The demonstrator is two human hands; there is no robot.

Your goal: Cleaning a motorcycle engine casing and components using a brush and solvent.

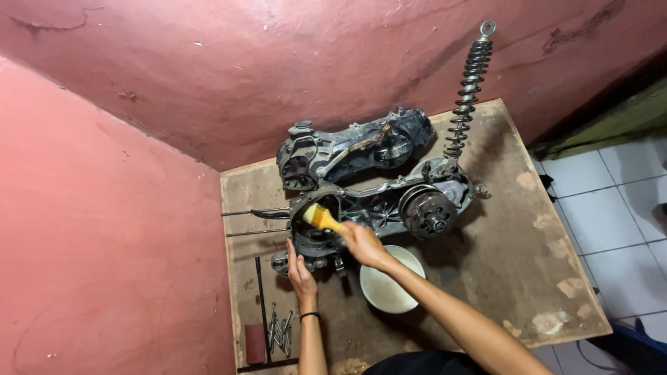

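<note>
The right hand (363,244) is closed around the handle of a yellow paintbrush (321,217), its bristles pressed into the round opening at the left end of the engine casing (375,208). The left hand (300,272) rests flat against the casing's near left edge, fingers extended, clasping nothing. A white bowl (389,286) sits just near of the casing (partly under the right forearm) on the wooden board (514,243). A shock absorber (469,87) leans at the far right.
</note>
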